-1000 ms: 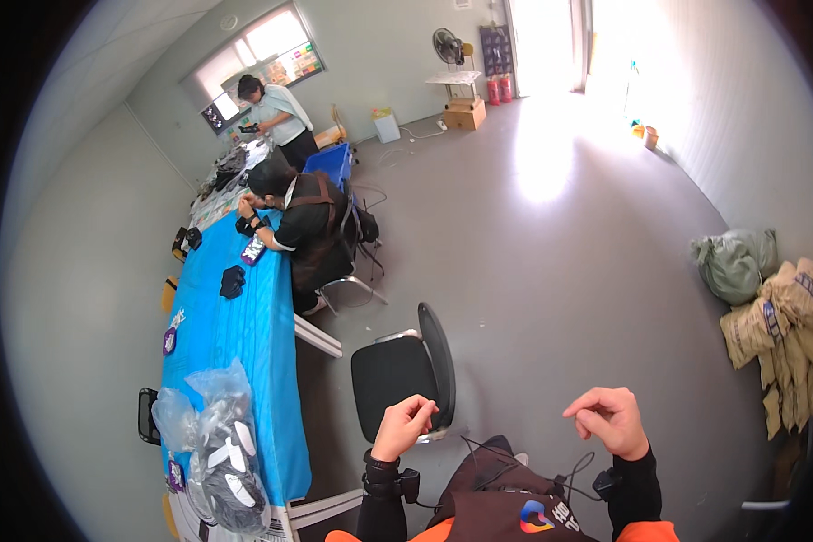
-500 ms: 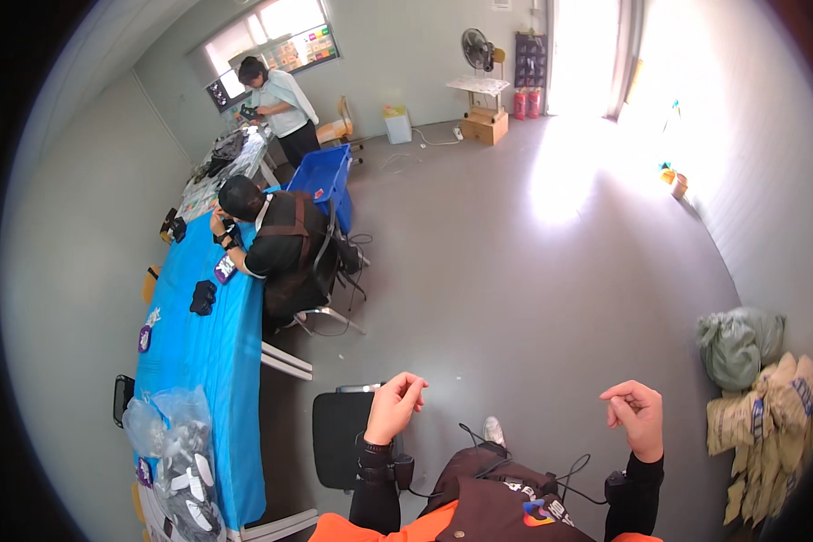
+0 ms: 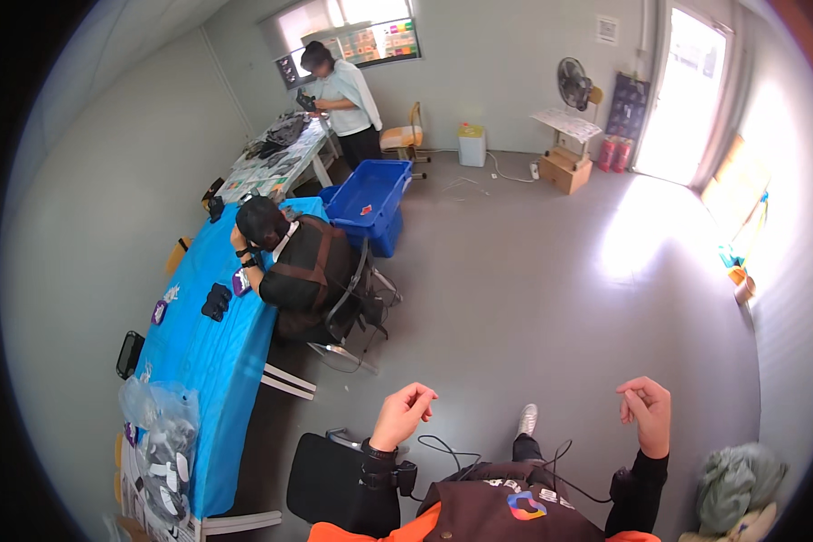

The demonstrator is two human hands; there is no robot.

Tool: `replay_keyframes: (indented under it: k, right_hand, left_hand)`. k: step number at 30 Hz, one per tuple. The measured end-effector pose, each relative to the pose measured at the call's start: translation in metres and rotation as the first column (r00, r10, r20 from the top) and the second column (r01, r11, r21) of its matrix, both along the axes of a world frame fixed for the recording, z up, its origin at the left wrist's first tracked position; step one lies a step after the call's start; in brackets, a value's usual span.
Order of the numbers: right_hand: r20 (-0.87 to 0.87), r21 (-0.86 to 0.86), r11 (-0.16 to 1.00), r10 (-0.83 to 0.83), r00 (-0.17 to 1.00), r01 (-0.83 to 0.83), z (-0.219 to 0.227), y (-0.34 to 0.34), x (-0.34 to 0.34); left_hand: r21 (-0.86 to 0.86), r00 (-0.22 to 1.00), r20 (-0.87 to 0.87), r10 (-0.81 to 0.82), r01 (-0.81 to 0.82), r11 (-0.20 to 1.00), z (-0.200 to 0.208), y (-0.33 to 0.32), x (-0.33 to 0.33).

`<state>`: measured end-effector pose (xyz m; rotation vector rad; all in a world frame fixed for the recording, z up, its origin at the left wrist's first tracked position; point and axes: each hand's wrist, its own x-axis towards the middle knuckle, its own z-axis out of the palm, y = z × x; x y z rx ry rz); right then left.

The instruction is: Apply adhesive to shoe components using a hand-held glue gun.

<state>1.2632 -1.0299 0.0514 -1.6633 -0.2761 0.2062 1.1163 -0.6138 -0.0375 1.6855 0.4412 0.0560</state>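
Note:
My left hand (image 3: 404,415) hangs in the air at waist height, fingers curled and pressed together, with nothing visible in it. Beyond it lies the grey floor, and a black chair (image 3: 329,477) stands just below and left. Level with it on the far side of my body is my right hand (image 3: 646,414), also loosely closed with bent fingers and nothing showing in them. Dark bands and small black devices with cables sit on both wrists. Neither hand touches anything.
On the left, a blue-covered table (image 3: 210,352) bears a clear bag of shoe-like grey and white pieces (image 3: 167,456). A seated person (image 3: 312,275) leans over it; another person (image 3: 343,99) stands farther back. Blue bin (image 3: 367,199), fan (image 3: 576,83), open doorway (image 3: 686,99) and green sack (image 3: 736,483) are around.
My view has swung left and moved forward, so table, bin, fan and doorway sit farther right. One foot has stepped ahead. Both hands stay closed in front of me.

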Motion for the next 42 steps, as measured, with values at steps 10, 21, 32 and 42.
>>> replay_keyframes:
  k: [10,21,32,42]
  right_hand:
    - [-0.029,0.022,0.940,0.341,0.939,-0.341,0.010,0.148,0.357]
    - [-0.031,-0.025,0.850,0.525,0.850,-0.526,0.007,0.376,0.610]
    - [-0.073,-0.026,0.867,0.495,0.866,-0.498,-0.013,0.548,0.864]
    - [-0.083,0.021,0.626,0.778,0.623,-0.779,-0.022,0.733,1.106]
  left_hand:
    - [0.030,0.944,0.016,0.330,-0.331,0.943,0.011,0.060,0.219]
    - [-0.018,0.907,0.027,0.421,-0.421,0.907,-0.021,0.254,0.448]
    - [0.055,0.886,0.042,0.462,-0.463,0.885,-0.004,0.428,0.677]
    - [-0.020,0.723,-0.026,0.690,-0.691,0.723,-0.023,0.494,0.839]
